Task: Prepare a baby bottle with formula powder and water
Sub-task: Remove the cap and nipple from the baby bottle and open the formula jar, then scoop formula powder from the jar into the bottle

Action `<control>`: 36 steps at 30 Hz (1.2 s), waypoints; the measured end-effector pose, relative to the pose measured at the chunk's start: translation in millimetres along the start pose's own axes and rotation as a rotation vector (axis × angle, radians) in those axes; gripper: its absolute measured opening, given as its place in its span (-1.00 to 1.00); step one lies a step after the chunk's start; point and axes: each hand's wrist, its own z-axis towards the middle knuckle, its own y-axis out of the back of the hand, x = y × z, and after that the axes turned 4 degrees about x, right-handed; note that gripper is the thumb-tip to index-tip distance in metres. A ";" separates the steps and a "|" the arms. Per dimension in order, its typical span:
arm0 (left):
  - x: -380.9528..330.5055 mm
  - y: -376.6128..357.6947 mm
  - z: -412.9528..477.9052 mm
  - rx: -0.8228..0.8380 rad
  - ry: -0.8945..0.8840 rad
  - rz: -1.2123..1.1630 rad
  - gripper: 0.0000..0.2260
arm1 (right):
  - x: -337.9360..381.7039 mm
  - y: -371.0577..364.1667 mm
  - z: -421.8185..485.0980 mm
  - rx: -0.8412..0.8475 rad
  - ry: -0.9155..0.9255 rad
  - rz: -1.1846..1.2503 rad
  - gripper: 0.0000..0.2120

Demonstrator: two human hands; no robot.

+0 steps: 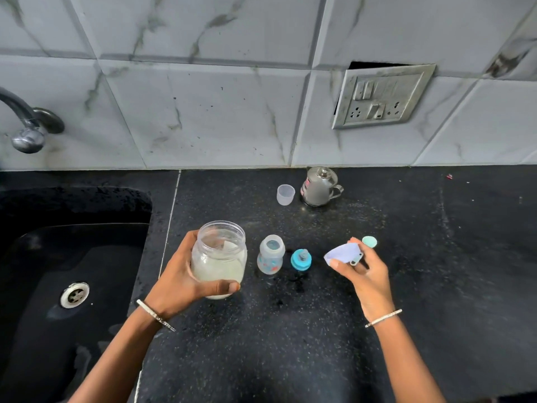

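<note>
Open powder jar (pixel 219 257) gripped by left hand (pixel 180 274), fingers wrapped round wall, near counter (pixel 290 344) left edge. White lid (pixel 343 253) pinched by right hand (pixel 366 274). Uncapped bottle (pixel 270 254) stood between hands, teal nipple ring (pixel 301 259) just beside.

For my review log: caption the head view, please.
Left hand holds an open powder jar, right hand a white lid, beside the uncapped baby bottle.

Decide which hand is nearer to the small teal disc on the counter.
Right. The right hand, pinching a white lid, sits right beside the teal disc. The left hand grips the powder jar, well to the disc's left past the baby bottle.
</note>
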 end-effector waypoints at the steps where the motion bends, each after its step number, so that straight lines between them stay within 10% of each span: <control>1: 0.3 -0.3 -0.3 0.003 0.004 -0.001 -0.09 | -6.0 1.4 -1.9 0.010 -0.009 -0.030 -0.30; 16: 5.2 -8.4 -11.3 -0.003 -0.030 0.068 -0.11 | -5.0 -0.2 -20.8 -0.028 -0.086 -0.959 -0.03; 21: 9.3 -10.9 -16.9 -0.030 -0.104 0.178 -0.12 | 38.9 -15.1 -39.9 -0.106 0.171 -0.789 -0.66; 27: 10.0 -15.1 -20.5 -0.042 -0.180 0.322 -0.10 | 101.0 -70.3 -84.2 0.296 0.374 -0.393 -0.83; 36: -3.5 -26.3 -24.0 -0.004 -0.297 0.467 -0.15 | 90.4 -119.8 -94.8 0.276 0.863 -1.059 -0.89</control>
